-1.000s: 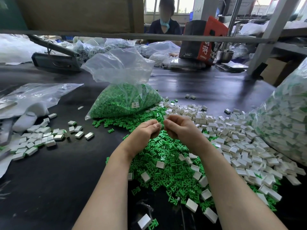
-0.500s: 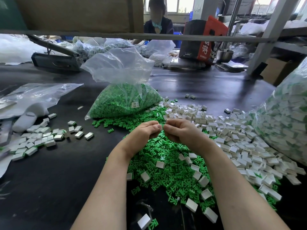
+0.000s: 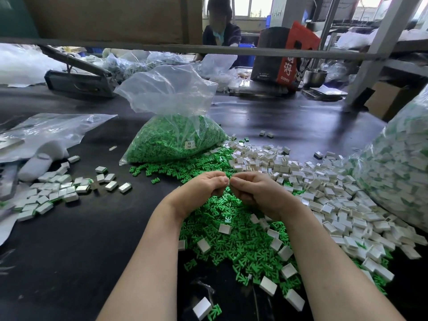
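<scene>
Green inserts (image 3: 231,237) lie loose in a heap on the black table (image 3: 69,262), directly beneath both hands.

Left to right:
- **Far left:** a small group of assembled caps (image 3: 53,193), white with green showing at an edge, lies well apart from the work.
- **Behind the heap:** an open clear bag of green inserts (image 3: 171,140) stands on the table.
- **Hands:** my left hand (image 3: 203,191) hangs above the heap with its fingers curled in. Its thumb tip meets the thumb of my right hand (image 3: 257,193), which is curled likewise. Whatever sits between the fingertips is hidden, so I cannot tell whether either hand holds a piece.
- **Right of the hands:** loose white caps (image 3: 324,188) spread beside the green heap and partly over it.
- **Far right edge:** a large bag of caps (image 3: 398,172) stands there.

Judgement: the step in hand is the joining of one insert to one cap at the fingertips. The next move calls for squaring the insert to the cap's opening and pressing it home. The piece then goes down with the assembled group at left.
</scene>
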Demonstrator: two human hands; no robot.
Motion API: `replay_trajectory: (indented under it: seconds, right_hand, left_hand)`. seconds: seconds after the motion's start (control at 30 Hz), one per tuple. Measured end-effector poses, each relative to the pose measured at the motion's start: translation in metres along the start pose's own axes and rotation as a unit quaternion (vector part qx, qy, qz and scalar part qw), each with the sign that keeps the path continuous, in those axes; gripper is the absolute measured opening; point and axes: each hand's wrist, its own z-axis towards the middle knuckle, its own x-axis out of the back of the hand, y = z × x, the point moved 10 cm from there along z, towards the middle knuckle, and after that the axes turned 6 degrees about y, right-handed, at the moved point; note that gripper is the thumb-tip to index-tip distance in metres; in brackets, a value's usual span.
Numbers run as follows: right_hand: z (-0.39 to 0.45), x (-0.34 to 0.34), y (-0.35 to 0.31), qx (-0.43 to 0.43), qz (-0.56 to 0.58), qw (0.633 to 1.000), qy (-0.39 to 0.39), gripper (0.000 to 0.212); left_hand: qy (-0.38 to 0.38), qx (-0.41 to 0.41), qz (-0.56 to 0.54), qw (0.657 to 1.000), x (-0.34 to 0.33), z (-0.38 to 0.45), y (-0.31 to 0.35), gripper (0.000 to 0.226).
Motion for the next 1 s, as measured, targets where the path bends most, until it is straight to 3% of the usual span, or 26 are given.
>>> replay_trajectory:
  seconds: [0.13,0.33,1.0]
  right_hand:
    - [-0.0013,-0.0033,0.0013,-0.009,0.006,1.0,-0.027,0.021]
    - [-0.0039,-0.0049,0.0009,-0.015,-0.016,0.999,-0.04,0.043]
    - [-0.004,-0.0061,0.0016,-0.01,-0.035,0.998,-0.043,0.046]
  left_hand:
    - [-0.017,-0.002,0.013,1.0,-0.0017,-0.0018,-0.0019,0.017]
    - [-0.034,0.003,0.012,0.999,-0.0036,-0.0022,-0.0035,0.012]
    - [-0.043,0.01,-0.001,0.999,-0.0038,-0.0035,-0.0069,0.009]
